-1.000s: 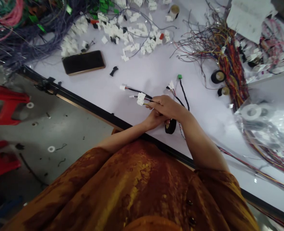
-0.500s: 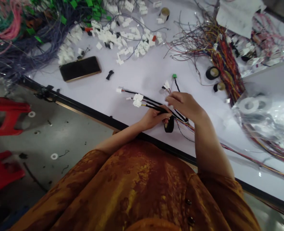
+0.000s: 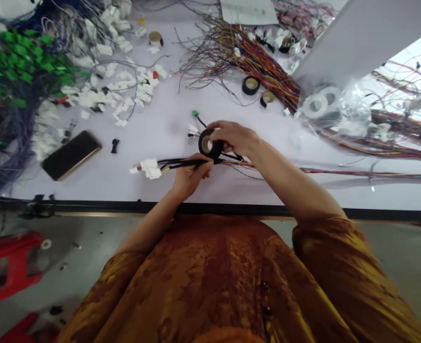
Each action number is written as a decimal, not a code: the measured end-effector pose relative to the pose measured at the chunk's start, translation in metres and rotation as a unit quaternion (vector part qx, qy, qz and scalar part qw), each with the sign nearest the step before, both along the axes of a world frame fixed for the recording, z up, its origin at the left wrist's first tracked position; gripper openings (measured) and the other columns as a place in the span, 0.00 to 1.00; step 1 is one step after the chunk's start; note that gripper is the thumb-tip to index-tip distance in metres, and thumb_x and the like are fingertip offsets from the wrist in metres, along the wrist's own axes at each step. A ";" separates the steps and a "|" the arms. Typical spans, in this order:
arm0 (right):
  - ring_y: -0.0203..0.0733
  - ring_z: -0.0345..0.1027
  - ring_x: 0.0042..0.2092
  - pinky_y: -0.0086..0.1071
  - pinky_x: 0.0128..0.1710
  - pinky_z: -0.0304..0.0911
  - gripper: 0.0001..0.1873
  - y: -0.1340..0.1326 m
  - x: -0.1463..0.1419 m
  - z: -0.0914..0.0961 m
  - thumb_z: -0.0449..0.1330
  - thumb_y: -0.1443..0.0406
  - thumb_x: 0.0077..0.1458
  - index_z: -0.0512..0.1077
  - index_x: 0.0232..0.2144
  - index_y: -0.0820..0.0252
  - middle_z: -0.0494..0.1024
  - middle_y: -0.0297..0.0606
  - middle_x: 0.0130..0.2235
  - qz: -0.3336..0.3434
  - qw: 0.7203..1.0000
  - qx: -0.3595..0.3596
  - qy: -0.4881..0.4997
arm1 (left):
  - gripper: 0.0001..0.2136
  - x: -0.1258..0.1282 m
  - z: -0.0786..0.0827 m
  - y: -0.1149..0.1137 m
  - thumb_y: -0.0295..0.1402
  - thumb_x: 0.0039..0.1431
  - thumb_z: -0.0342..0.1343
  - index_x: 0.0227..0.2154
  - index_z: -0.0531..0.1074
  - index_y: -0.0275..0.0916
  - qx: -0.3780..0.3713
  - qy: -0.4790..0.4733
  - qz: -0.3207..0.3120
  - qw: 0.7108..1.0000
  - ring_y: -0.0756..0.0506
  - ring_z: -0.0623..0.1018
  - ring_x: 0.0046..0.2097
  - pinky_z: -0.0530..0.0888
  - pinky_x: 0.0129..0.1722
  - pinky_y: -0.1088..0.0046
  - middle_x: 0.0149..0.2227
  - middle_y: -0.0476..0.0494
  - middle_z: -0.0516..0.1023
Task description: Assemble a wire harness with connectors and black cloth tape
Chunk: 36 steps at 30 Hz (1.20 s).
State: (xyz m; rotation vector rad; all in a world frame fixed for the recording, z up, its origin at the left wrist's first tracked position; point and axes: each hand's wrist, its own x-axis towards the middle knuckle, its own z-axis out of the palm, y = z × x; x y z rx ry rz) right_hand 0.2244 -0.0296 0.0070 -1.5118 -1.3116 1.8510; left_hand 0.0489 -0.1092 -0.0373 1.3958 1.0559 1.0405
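The left hand has its fingers pinched closed on a dark wire bundle, just in from the tabletop's near edge. Beside it, the right hand's fingers curl snugly around 1 black tape roll. A phone lies toward the left end; below that corner, a red stool stands on grey floor.

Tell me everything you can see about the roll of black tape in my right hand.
The roll of black tape is a thick, dark ring around a tan, cardboard-looking core with an open hole. Your right hand grips its upper right side, leaving the open face tilted toward the camera. It sits right by the wire bundle; whether it touches it or a strip joins them is unclear.
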 end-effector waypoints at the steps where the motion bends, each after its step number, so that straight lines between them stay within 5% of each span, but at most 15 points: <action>1: 0.30 0.53 0.21 0.23 0.17 0.47 0.17 -0.010 0.004 0.004 0.58 0.66 0.55 0.66 0.49 0.55 0.67 0.28 0.25 -0.056 0.997 0.045 -0.005 | 0.07 0.002 -0.002 0.002 0.36 0.59 0.61 0.31 0.74 0.38 -0.013 -0.016 0.019 1.000 0.54 0.71 0.21 0.68 0.20 0.79 0.20 0.52 0.73; 5: 0.43 0.72 0.41 0.34 0.36 0.72 0.27 -0.091 0.015 -0.001 0.52 0.62 0.63 0.57 0.64 0.52 0.75 0.42 0.45 -0.101 0.950 0.266 -0.126 | 0.09 0.010 -0.003 0.013 0.39 0.59 0.62 0.32 0.74 0.38 -0.017 -0.023 0.048 0.998 0.54 0.74 0.21 0.63 0.17 0.80 0.27 0.48 0.80; 8: 0.52 0.71 0.51 0.45 0.48 0.72 0.29 -0.152 0.013 -0.025 0.53 0.64 0.62 0.59 0.65 0.53 0.72 0.51 0.54 -0.010 0.916 0.338 -0.216 | 0.12 0.015 0.003 0.017 0.42 0.59 0.62 0.32 0.73 0.39 -0.044 -0.015 0.038 0.998 0.56 0.71 0.17 0.62 0.13 0.79 0.32 0.46 0.83; 10: 0.50 0.72 0.49 0.45 0.49 0.72 0.22 -0.165 0.012 -0.037 0.52 0.65 0.62 0.67 0.58 0.53 0.72 0.50 0.55 0.024 0.909 0.357 -0.214 | 0.13 0.018 0.008 0.014 0.44 0.60 0.61 0.33 0.72 0.39 -0.058 -0.021 0.044 0.997 0.55 0.73 0.18 0.67 0.15 0.79 0.34 0.46 0.83; 14: 0.41 0.71 0.40 0.39 0.45 0.71 0.16 -0.114 0.017 -0.034 0.56 0.60 0.62 0.69 0.51 0.58 0.76 0.46 0.48 -0.144 0.924 0.306 -0.181 | 0.09 0.019 0.016 0.000 0.41 0.64 0.58 0.36 0.74 0.40 0.073 0.059 0.013 0.996 0.49 0.83 0.34 0.80 0.34 0.73 0.40 0.44 0.83; 17: 0.37 0.68 0.32 0.34 0.34 0.70 0.24 -0.060 0.025 -0.026 0.62 0.60 0.55 0.66 0.52 0.62 0.76 0.40 0.37 -0.121 0.974 0.156 -0.109 | 0.05 0.014 0.020 -0.008 0.35 0.65 0.57 0.37 0.76 0.41 0.234 0.171 -0.067 0.955 0.46 0.82 0.46 0.79 0.48 0.67 0.43 0.43 0.83; 19: 0.36 0.67 0.29 0.33 0.30 0.69 0.24 -0.049 0.028 -0.025 0.58 0.61 0.58 0.64 0.55 0.62 0.75 0.37 0.34 -0.132 0.982 0.121 -0.065 | 0.05 0.012 0.018 -0.006 0.34 0.65 0.57 0.38 0.76 0.41 0.270 0.195 -0.065 0.940 0.45 0.81 0.49 0.78 0.49 0.66 0.45 0.42 0.83; 22: 0.39 0.70 0.34 0.35 0.34 0.71 0.27 -0.084 0.028 -0.033 0.53 0.61 0.62 0.58 0.63 0.55 0.74 0.40 0.39 -0.184 0.956 0.217 -0.077 | 0.09 0.015 0.009 0.005 0.40 0.67 0.55 0.38 0.74 0.40 0.197 0.139 0.015 0.970 0.49 0.83 0.36 0.78 0.31 0.73 0.45 0.42 0.82; 24: 0.43 0.72 0.41 0.38 0.40 0.72 0.29 -0.124 0.026 -0.040 0.55 0.62 0.61 0.59 0.63 0.53 0.74 0.44 0.46 -0.146 0.935 0.299 -0.123 | 0.12 0.022 0.005 0.014 0.45 0.66 0.55 0.37 0.71 0.40 0.102 0.074 0.061 0.990 0.54 0.77 0.22 0.70 0.18 0.77 0.41 0.46 0.83; 26: 0.44 0.71 0.42 0.40 0.43 0.71 0.24 -0.154 0.024 -0.042 0.56 0.63 0.60 0.66 0.59 0.53 0.72 0.47 0.52 -0.072 0.923 0.348 -0.149 | 0.15 0.030 0.004 0.020 0.49 0.64 0.55 0.36 0.67 0.41 0.034 0.031 0.077 0.996 0.56 0.73 0.18 0.66 0.15 0.78 0.36 0.49 0.82; 28: 0.41 0.70 0.39 0.38 0.43 0.71 0.18 -0.157 0.024 -0.041 0.54 0.62 0.61 0.69 0.53 0.55 0.71 0.47 0.53 -0.085 0.916 0.359 -0.158 | 0.15 0.035 0.007 0.020 0.50 0.64 0.54 0.37 0.66 0.42 0.025 0.022 0.068 0.997 0.54 0.77 0.23 0.72 0.20 0.78 0.36 0.48 0.82; 31: 0.39 0.69 0.38 0.35 0.41 0.71 0.21 -0.114 0.027 -0.037 0.54 0.58 0.63 0.65 0.56 0.56 0.73 0.45 0.49 -0.183 0.922 0.303 -0.159 | 0.12 0.036 0.015 0.010 0.45 0.65 0.56 0.38 0.68 0.41 0.114 0.073 0.004 0.991 0.49 0.82 0.36 0.79 0.35 0.73 0.39 0.46 0.81; 36: 0.43 0.71 0.37 0.37 0.38 0.71 0.25 -0.032 0.038 -0.042 0.61 0.60 0.56 0.65 0.54 0.63 0.75 0.41 0.38 -0.123 0.969 0.174 -0.128 | 0.06 0.024 0.016 0.001 0.36 0.67 0.55 0.39 0.74 0.41 0.259 0.227 -0.092 0.934 0.46 0.80 0.45 0.77 0.48 0.66 0.40 0.44 0.81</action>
